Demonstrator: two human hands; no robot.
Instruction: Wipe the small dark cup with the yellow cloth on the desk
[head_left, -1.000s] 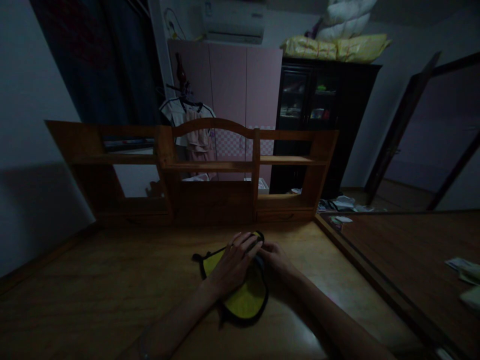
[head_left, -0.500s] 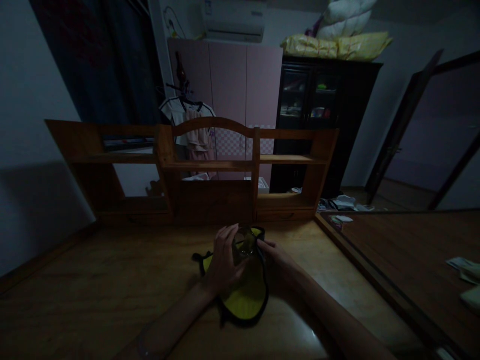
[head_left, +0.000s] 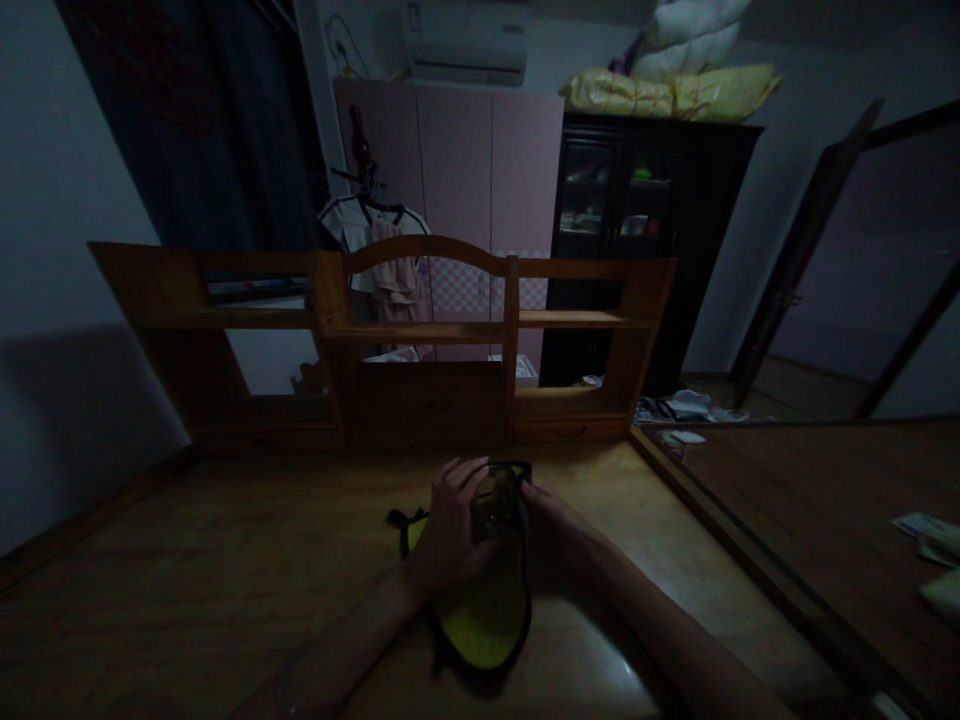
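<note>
A yellow-green fabric case (head_left: 484,625) with black edging lies opened on the wooden table, a small black tab at its left side. My left hand (head_left: 455,520) is over the case with its fingers curled round a clear, see-through container (head_left: 493,505); the dim light hides its exact kind. On the other side, my right hand (head_left: 551,515) pinches the black rim of the case with thumb and fingers. The container sits between both hands, against the upper part of the case. My left palm covers some of the yellow fabric.
A wooden shelf unit (head_left: 420,333) stands along the table's far edge. The table (head_left: 247,560) has a raised border (head_left: 720,520) at its right. Farther back are pink wardrobes (head_left: 454,170), a dark cabinet (head_left: 660,200), hanging clothes (head_left: 394,250) and an open door (head_left: 806,240).
The clear container and my left fingers have moved slightly right and toward me. The case's upper rim has shifted, and its rounded lower end has slid a little left and nearer.
</note>
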